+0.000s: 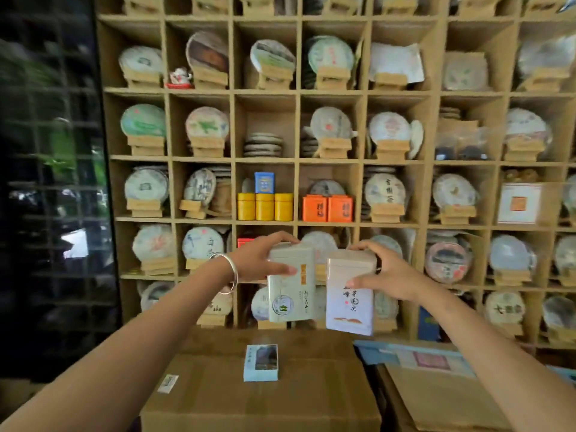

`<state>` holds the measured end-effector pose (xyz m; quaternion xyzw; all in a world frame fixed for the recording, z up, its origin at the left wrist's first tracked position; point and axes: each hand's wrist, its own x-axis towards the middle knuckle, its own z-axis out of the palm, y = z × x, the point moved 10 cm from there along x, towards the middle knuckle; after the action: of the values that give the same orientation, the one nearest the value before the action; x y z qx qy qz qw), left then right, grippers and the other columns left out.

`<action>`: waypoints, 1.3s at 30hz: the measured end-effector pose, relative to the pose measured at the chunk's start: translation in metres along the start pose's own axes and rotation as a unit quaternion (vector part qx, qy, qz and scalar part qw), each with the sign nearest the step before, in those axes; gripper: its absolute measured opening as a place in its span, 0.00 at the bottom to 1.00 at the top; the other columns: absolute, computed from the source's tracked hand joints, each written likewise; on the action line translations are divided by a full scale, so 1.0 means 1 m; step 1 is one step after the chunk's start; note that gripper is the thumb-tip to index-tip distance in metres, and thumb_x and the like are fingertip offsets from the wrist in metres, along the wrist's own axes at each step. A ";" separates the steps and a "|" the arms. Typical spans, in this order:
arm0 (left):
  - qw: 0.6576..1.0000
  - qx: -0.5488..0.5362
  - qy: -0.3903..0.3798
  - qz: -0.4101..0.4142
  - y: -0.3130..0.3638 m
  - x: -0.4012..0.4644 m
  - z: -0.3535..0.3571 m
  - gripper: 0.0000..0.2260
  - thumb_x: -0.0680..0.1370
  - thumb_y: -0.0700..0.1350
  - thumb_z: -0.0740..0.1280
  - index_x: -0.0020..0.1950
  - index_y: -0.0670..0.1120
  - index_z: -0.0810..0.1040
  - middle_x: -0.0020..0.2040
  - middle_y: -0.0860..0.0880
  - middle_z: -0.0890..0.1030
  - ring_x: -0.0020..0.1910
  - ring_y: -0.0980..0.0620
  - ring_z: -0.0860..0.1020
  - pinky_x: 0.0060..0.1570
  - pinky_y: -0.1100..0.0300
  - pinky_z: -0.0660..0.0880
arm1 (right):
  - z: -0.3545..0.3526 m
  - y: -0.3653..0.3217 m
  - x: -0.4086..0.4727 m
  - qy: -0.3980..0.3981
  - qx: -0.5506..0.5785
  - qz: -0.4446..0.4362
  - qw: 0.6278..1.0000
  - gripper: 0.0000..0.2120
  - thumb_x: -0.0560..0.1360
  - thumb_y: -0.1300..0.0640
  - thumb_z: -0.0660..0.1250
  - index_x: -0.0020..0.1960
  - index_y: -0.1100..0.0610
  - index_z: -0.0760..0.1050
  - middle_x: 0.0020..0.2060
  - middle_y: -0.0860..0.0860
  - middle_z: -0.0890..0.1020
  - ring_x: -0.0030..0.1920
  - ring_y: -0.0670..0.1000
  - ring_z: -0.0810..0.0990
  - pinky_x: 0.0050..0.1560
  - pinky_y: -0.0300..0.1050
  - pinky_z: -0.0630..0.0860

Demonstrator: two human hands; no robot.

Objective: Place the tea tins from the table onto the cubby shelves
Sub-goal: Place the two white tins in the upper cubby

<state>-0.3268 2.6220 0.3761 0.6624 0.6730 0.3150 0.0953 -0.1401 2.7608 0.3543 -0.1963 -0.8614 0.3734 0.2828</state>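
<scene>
Pale green rectangular tea tin (291, 283), upright, gripped near its lid by the left hand (261, 260): fingers curled over the top, thumb pressed across the front. Silver bangle (229, 272) on that wrist. Just right of it, touching or nearly so, a lilac-white rectangular tea tin (350, 294) with dark calligraphy, tilted slightly, pinched at its upper part by the right hand (383, 272), fingers over the top and thumb on the front. Both tins held up in the air in front of the wooden cubby shelves (233, 126), at the level of the lower rows.

Below and nearer, two brown cardboard boxes (258, 406) side by side; on the left one, a small light-blue flat box (261, 363) with a picture, and a small white packet (167, 384) to its left. Pale blue flat cartons (405, 353) at the far right edge of the boxes.

On the far shelves, three yellow round canisters (265, 206) in a row with a blue square tin (264, 182) behind, two orange square tins (327, 208) in the next cubby right. Paper-wrapped round tea cakes (205, 124) on wooden stands in most other cubbies. Dark glass wall (46, 182) at left.
</scene>
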 end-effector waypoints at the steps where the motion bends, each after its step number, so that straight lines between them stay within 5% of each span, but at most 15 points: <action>1: 1.000 -0.004 0.021 -0.007 -0.013 0.003 -0.014 0.24 0.65 0.61 0.73 0.59 0.68 0.69 0.59 0.49 0.76 0.54 0.47 0.79 0.50 0.48 0.80 | 0.007 -0.005 0.022 -0.007 0.009 -0.012 1.000 0.31 0.60 0.53 0.81 0.57 0.39 0.72 0.53 0.47 0.80 0.47 0.42 0.82 0.41 0.42 0.80; 5: 0.997 -0.029 0.077 -0.008 -0.052 0.023 -0.065 0.21 0.69 0.53 0.75 0.59 0.62 0.73 0.53 0.51 0.81 0.50 0.53 0.82 0.49 0.49 0.81 | 0.023 -0.023 0.102 -0.010 0.043 -0.060 0.997 0.35 0.56 0.52 0.83 0.59 0.40 0.72 0.53 0.49 0.82 0.50 0.46 0.83 0.49 0.49 0.81; 9: 0.993 -0.012 0.116 -0.025 -0.085 0.056 -0.109 0.18 0.70 0.52 0.74 0.56 0.63 0.72 0.53 0.50 0.80 0.48 0.54 0.82 0.47 0.52 0.81 | 0.024 -0.032 0.170 -0.005 0.063 -0.088 0.994 0.36 0.55 0.49 0.83 0.57 0.40 0.70 0.51 0.50 0.82 0.47 0.46 0.84 0.45 0.44 0.81; 12: 0.990 -0.018 0.141 -0.017 -0.102 0.084 -0.134 0.16 0.70 0.52 0.75 0.53 0.64 0.73 0.52 0.50 0.81 0.47 0.54 0.83 0.45 0.52 0.82 | 0.022 -0.034 0.214 0.003 0.072 -0.106 0.992 0.39 0.51 0.44 0.82 0.58 0.41 0.69 0.52 0.51 0.82 0.49 0.49 0.84 0.47 0.50 0.82; 16: 0.984 -0.035 0.172 -0.012 -0.124 0.114 -0.160 0.16 0.69 0.54 0.75 0.53 0.64 0.74 0.53 0.48 0.81 0.46 0.52 0.83 0.40 0.50 0.82 | 0.020 -0.032 0.260 0.021 0.063 -0.125 0.990 0.37 0.56 0.47 0.82 0.60 0.43 0.69 0.54 0.49 0.79 0.48 0.45 0.82 0.40 0.39 0.79; 21: 0.985 -0.052 0.167 0.006 -0.142 0.147 -0.187 0.14 0.71 0.51 0.74 0.53 0.61 0.75 0.53 0.51 0.81 0.49 0.54 0.83 0.45 0.54 0.82 | 0.015 -0.036 0.311 0.043 0.073 -0.136 0.987 0.30 0.61 0.53 0.81 0.57 0.41 0.69 0.52 0.48 0.76 0.45 0.41 0.80 0.34 0.33 0.76; 27: 0.983 -0.052 0.178 0.018 -0.168 0.178 -0.231 0.14 0.72 0.50 0.73 0.55 0.59 0.75 0.50 0.54 0.82 0.47 0.56 0.83 0.42 0.58 0.81 | 0.008 -0.056 0.365 0.078 0.058 -0.148 0.984 0.31 0.61 0.48 0.80 0.59 0.42 0.68 0.52 0.43 0.77 0.51 0.42 0.77 0.38 0.29 0.73; 33: 0.982 -0.079 0.165 0.048 -0.197 0.213 -0.275 0.15 0.73 0.47 0.73 0.58 0.55 0.75 0.50 0.53 0.83 0.48 0.55 0.83 0.41 0.62 0.80 | 0.012 -0.077 0.423 0.102 0.077 -0.156 0.979 0.31 0.56 0.45 0.80 0.55 0.42 0.71 0.53 0.49 0.79 0.50 0.49 0.82 0.44 0.48 0.82; 39: 0.988 -0.079 0.123 0.055 -0.237 0.248 -0.306 0.15 0.73 0.47 0.72 0.58 0.53 0.74 0.50 0.52 0.83 0.48 0.56 0.83 0.39 0.64 0.79 | 0.002 -0.098 0.496 0.172 0.089 -0.158 0.968 0.28 0.63 0.51 0.79 0.58 0.47 0.71 0.50 0.47 0.80 0.44 0.45 0.83 0.34 0.36 0.77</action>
<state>-0.7173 2.7850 0.5572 0.6445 0.6154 0.4514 0.0465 -0.5326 2.9688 0.5964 -0.0926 -0.7834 0.3597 0.4984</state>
